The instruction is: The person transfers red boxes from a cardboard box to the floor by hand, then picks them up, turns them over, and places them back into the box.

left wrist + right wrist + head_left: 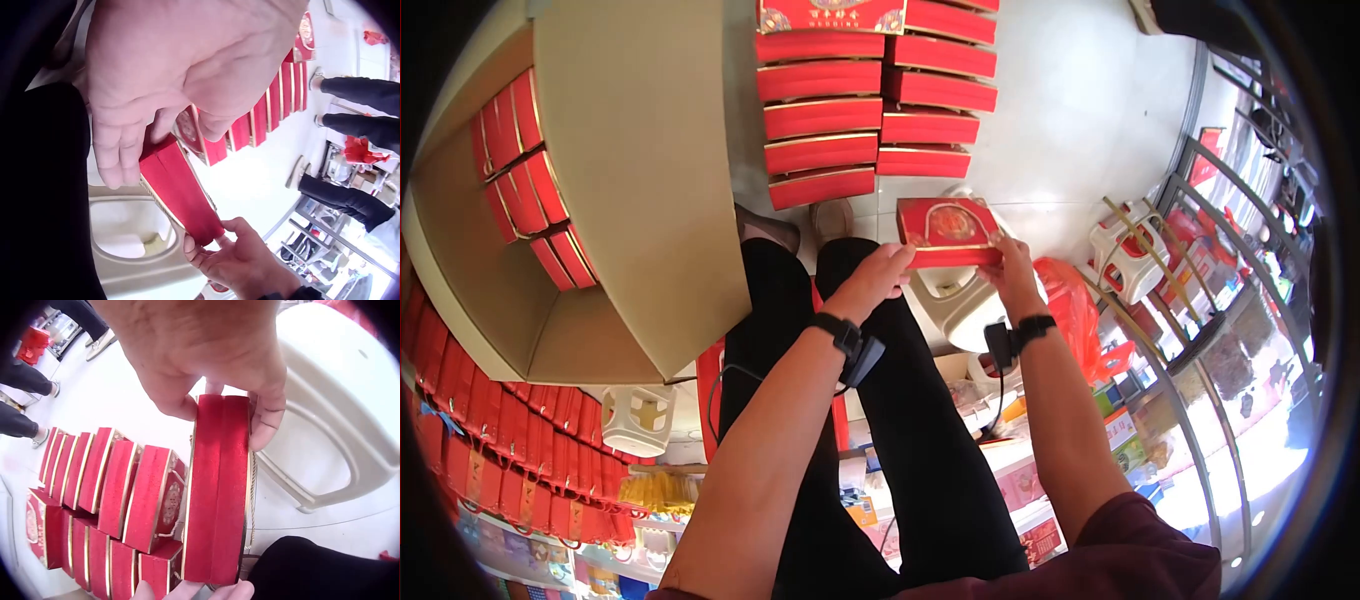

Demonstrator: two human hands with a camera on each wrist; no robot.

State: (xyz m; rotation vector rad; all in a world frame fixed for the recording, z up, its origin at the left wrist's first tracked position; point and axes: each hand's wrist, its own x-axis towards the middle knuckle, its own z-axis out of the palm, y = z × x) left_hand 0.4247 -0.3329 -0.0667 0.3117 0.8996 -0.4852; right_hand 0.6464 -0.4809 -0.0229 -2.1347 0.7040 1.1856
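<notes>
A red gift box (948, 228) with gold trim and a printed gold pattern is held between both hands, over the person's knees. The left hand (874, 277) grips its left end, and the right hand (1012, 268) pinches the opposite end between thumb and fingers. From the right wrist, the box's long plain red side (219, 487) faces the camera, with a twisted gold cord along its edge. In front on the floor stand two rows of similar red boxes (820, 110), with one box (830, 15) lying face up across their far end.
A large open cardboard carton (630, 180) on the left holds several red boxes (520, 150). White plastic stools (960, 305) stand by the right knee and farther right, near a metal rack (1200, 400). Red bags (510, 430) hang at lower left. Other people's legs (350, 200) appear beyond the rows.
</notes>
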